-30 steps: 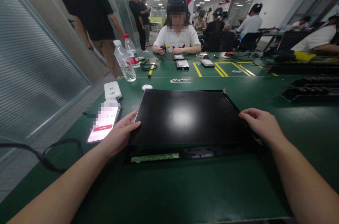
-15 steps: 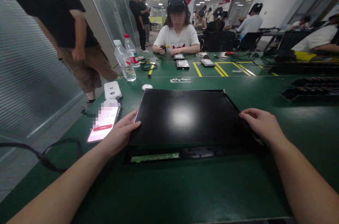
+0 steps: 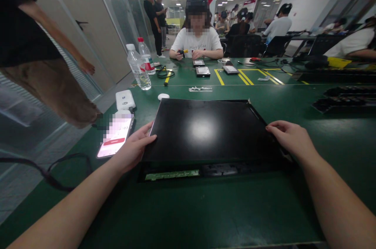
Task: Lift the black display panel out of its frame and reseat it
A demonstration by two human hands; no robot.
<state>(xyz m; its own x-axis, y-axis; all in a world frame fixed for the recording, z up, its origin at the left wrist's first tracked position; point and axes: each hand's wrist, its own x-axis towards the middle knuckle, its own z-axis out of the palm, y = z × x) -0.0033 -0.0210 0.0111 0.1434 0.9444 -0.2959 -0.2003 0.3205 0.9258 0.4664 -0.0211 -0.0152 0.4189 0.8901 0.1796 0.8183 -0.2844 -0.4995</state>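
A flat black display panel (image 3: 205, 129) lies slightly askew over a black frame (image 3: 252, 169), which shows along the panel's near and right edges. My left hand (image 3: 138, 145) grips the panel's left edge, thumb on top and fingers below. At the right edge, my right hand (image 3: 289, 135) has its thumb and forefinger pinched at the rim; whether they hold the panel, the frame or both I cannot tell. A green circuit board strip (image 3: 172, 175) sits in the near side of the frame.
Left of the panel are a lit phone (image 3: 116, 137), a white power bank (image 3: 125, 100), a small white case (image 3: 163, 96) and two bottles (image 3: 138, 66). Across the table a person (image 3: 196, 39) handles hard drives (image 3: 203, 71) with a yellow-black tool. Dark panels (image 3: 346, 100) lie at right.
Both my hands and the panel stay in place. At the left, a standing person has moved further left. The person opposite has brought the tool closer to the other hand.
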